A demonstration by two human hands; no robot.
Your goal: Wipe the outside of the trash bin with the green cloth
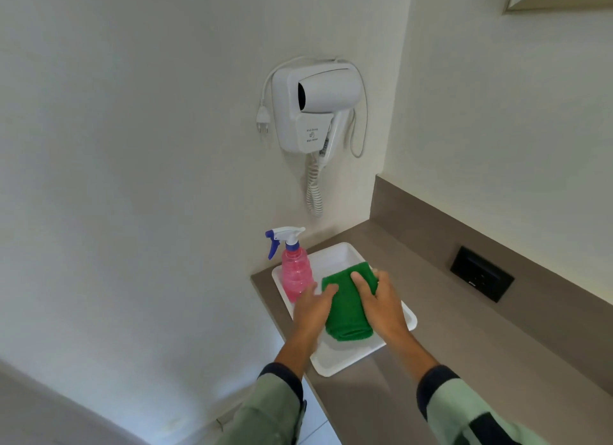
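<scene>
A folded green cloth (pixel 348 307) lies in a white tray (pixel 345 255) on the grey-brown counter. My right hand (pixel 381 303) grips the cloth's right side, with fingers over its top and the thumb behind. My left hand (pixel 313 308) touches the cloth's left edge with its fingers spread. No trash bin is in view.
A pink spray bottle (pixel 295 272) with a white and blue trigger stands at the tray's left end, close to my left hand. A white hair dryer (pixel 318 106) hangs on the wall above. A black socket plate (pixel 481 273) sits in the counter's backsplash (pixel 431 209).
</scene>
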